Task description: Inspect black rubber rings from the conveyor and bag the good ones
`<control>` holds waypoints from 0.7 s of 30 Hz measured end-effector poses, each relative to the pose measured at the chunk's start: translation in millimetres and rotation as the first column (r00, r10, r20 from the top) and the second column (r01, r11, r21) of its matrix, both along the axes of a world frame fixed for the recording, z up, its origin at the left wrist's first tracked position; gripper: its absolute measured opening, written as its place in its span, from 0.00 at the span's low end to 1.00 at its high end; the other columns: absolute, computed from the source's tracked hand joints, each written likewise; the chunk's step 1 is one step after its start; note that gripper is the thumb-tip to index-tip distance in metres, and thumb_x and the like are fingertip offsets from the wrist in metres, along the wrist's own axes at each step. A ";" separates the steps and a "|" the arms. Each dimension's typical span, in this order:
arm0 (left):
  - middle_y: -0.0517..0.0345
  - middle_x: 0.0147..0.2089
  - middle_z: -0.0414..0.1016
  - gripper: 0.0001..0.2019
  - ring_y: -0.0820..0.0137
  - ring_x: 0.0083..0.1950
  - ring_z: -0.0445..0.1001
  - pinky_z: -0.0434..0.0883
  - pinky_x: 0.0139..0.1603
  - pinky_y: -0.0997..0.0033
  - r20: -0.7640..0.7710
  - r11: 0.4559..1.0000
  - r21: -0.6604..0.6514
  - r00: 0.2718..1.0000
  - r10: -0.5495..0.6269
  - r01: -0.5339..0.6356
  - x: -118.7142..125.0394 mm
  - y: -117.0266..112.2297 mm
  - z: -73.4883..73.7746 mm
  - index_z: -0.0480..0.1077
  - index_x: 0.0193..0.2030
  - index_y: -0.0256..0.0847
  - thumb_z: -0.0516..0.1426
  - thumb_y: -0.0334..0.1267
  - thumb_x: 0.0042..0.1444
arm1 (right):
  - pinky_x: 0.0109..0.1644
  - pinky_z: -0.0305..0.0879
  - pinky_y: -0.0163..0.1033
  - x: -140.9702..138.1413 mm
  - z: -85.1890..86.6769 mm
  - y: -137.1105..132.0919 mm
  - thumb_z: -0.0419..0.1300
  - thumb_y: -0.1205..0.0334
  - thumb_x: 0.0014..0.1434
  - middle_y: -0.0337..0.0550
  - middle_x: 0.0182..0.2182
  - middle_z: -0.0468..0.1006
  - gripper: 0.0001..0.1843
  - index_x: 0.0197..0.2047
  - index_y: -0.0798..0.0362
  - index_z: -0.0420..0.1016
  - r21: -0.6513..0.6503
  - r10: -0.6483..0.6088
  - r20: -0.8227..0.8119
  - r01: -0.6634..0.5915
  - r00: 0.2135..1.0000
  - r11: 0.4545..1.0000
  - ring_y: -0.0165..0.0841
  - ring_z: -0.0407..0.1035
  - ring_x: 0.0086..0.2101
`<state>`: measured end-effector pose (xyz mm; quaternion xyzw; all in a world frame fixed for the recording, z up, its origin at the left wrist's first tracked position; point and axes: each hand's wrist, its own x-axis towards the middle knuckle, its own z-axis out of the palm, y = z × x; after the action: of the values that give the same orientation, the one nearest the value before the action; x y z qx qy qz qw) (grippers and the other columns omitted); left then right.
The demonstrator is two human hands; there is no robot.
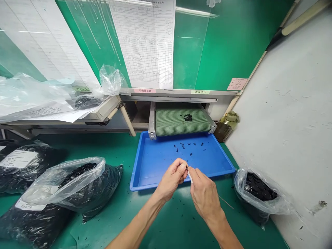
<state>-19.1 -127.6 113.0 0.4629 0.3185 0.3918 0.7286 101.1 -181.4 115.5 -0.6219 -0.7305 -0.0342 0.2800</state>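
Observation:
Over the near edge of the blue tray [153, 185], my two hands meet at the fingertips. My left hand [171, 178] is closed, pinching a small dark piece [187, 168] mostly hidden by the fingers. Closed beside it, my right hand [204, 192] grips a slim white object [190, 176] whose kind I cannot make out. Several small black scraps [182, 145] lie scattered in the tray. Above its far side, a green conveyor belt [171, 121] carries a little cluster of black parts [188, 117].
An open clear bag of black parts [103, 183] sits at left, near other filled bags [33, 221]. To the right stands another open bag [255, 193] against the white wall [293, 121]. A bottle [227, 126] is beside the conveyor. Black bits dot the green table [166, 221].

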 end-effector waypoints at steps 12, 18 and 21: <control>0.67 0.22 0.58 0.16 0.81 0.20 0.51 0.48 0.21 0.78 0.175 0.969 -0.183 0.965 0.197 -0.165 22.7 2.7 -48.4 0.62 0.32 0.37 0.57 0.50 0.54 | 0.28 0.56 0.31 3.2 -33.7 20.2 0.43 0.68 0.61 0.36 0.23 0.70 0.16 0.35 0.53 0.71 -0.272 -0.108 -0.552 -0.056 0.827 0.961 0.27 0.62 0.23; 0.69 0.21 0.57 0.17 0.82 0.20 0.45 0.44 0.19 0.79 0.199 0.960 -0.242 0.961 0.194 -0.143 22.7 4.8 -55.4 0.59 0.30 0.38 0.57 0.50 0.55 | 0.33 0.56 0.33 9.4 -41.5 15.6 0.43 0.73 0.60 0.42 0.32 0.73 0.19 0.47 0.52 0.71 -0.163 -0.028 -0.188 -0.003 0.982 0.987 0.31 0.66 0.32; 0.69 0.21 0.57 0.16 0.82 0.19 0.45 0.44 0.19 0.80 0.182 0.962 -0.236 0.966 0.184 -0.138 21.3 6.9 -54.4 0.58 0.30 0.38 0.57 0.48 0.55 | 0.34 0.55 0.35 14.7 -38.8 18.3 0.45 0.75 0.60 0.41 0.31 0.72 0.18 0.46 0.52 0.71 -0.128 0.013 0.000 -0.013 1.000 0.992 0.32 0.65 0.32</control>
<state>2.2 -120.7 58.6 0.3090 0.3212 0.4571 0.7697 115.8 -163.0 76.7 -0.6336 -0.7355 0.0143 0.2396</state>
